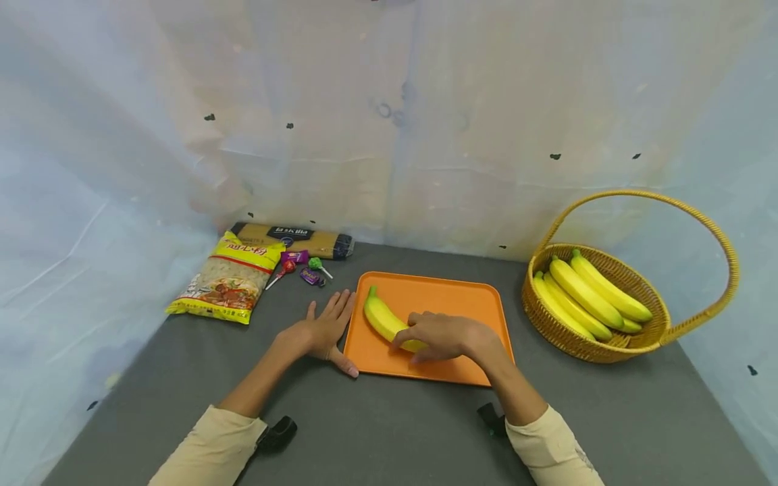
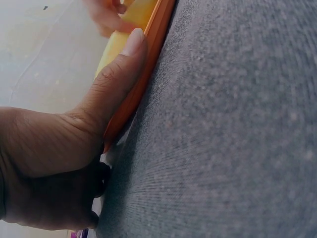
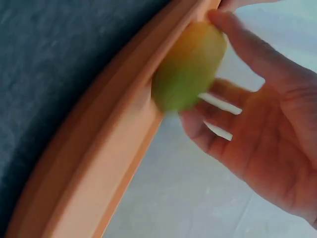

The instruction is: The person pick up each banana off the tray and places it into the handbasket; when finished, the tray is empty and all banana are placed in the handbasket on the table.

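Note:
A yellow banana [image 1: 381, 316] with a green tip lies on the orange tray [image 1: 437, 297] in the middle of the grey table. My right hand [image 1: 425, 335] covers its near end. In the right wrist view the thumb and curled fingers [image 3: 198, 124] hold the banana [image 3: 190, 69] just above the tray's rim [image 3: 109, 148]. My left hand [image 1: 328, 325] lies flat on the table beside the tray's left edge, fingers straight. Its thumb [image 2: 119, 74] rests against the tray's rim [image 2: 148, 64].
A wicker basket [image 1: 662, 331] with a tall handle stands at the right and holds several bananas [image 1: 586, 293]. At the back left lie a yellow snack bag [image 1: 227, 283], a pasta packet [image 1: 298, 239] and a few lollipops [image 1: 300, 266]. White sheeting walls in the table.

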Available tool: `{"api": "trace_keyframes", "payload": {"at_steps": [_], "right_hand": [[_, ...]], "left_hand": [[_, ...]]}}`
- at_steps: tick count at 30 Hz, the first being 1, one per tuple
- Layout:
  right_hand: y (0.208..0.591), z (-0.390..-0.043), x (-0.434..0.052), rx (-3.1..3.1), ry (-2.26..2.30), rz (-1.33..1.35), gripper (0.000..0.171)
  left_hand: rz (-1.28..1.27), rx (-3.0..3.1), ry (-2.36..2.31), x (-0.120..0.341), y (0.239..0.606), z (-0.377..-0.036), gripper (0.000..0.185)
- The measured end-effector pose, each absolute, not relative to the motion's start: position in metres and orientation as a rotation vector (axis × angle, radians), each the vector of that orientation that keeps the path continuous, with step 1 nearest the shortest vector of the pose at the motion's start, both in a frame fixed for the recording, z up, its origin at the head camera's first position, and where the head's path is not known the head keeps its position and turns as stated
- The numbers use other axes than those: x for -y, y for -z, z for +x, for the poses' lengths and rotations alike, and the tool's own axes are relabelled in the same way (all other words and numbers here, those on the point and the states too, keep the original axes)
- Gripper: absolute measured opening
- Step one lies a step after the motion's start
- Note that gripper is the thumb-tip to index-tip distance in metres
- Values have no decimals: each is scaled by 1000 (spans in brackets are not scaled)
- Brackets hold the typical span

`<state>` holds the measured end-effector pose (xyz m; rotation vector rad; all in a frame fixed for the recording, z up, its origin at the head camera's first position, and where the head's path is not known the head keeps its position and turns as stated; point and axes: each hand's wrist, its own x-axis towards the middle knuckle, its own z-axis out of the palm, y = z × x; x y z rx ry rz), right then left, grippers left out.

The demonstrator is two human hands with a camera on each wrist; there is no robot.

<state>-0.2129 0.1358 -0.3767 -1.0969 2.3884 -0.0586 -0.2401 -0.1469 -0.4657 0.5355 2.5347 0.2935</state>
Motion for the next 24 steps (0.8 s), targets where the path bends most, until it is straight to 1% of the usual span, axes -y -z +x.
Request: {"api": "trace_keyframes", "payload": {"at_steps": [3, 5, 7, 9, 12, 13, 15, 17, 20, 24], "right_hand": [[367, -221, -151, -2415, 122, -1164, 25], [352, -224, -173, -2494, 184, -1187, 20], [335, -226, -202, -2618, 264, -1123, 27], [320, -224, -236, -2743, 362, -957, 39], [309, -220, -286, -2849, 474, -590, 61], [308, -220, -300, -2857, 484, -491, 64], [311, -223, -323, -2843, 480, -373, 65], [317, -227, -338, -2810, 466, -324, 63], [326, -231, -350, -2771, 437, -304, 56], [329, -227, -356, -2710, 381, -205, 52]], "left_hand": [[533, -2548, -308, 149, 466, -240, 170], [531, -2554, -306, 149, 466, -241, 170], [525, -2559, -297, 150, 466, -241, 170], [527, -2560, -293, 151, 467, -241, 170], [535, -2552, -292, 152, 468, -241, 170], [534, -2550, -294, 153, 468, -241, 170], [529, -2557, -296, 154, 468, -241, 170], [523, -2567, -294, 156, 468, -242, 170], [520, -2570, -289, 157, 469, -242, 169], [530, -2558, -302, 156, 470, -242, 169]]}}
